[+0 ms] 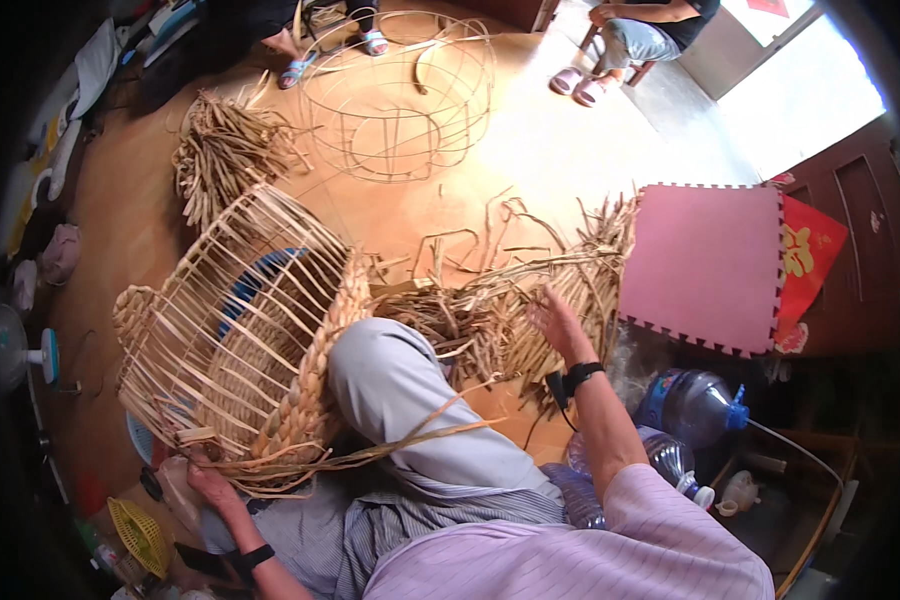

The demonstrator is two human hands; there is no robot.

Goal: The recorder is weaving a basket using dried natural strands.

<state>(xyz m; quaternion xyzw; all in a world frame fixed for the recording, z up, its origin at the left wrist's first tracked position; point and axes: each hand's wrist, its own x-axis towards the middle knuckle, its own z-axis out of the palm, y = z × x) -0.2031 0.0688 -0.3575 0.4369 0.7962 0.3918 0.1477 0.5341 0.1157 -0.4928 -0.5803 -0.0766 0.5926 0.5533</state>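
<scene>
Basket (255, 360): long axis slanted, near-left to far-right.
Left hand (206, 478): near end grasped.
Right hand (562, 328): stalks (595, 275) reached; grip cannot be told.

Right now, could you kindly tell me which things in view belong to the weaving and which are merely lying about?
Apparently in use:
- unfinished woven basket, left hand at its lower edge
- dried stalks, beside the right hand

Apparently just lying about:
- pink foam mat
- large clear bottle
- yellow plastic basket
</scene>
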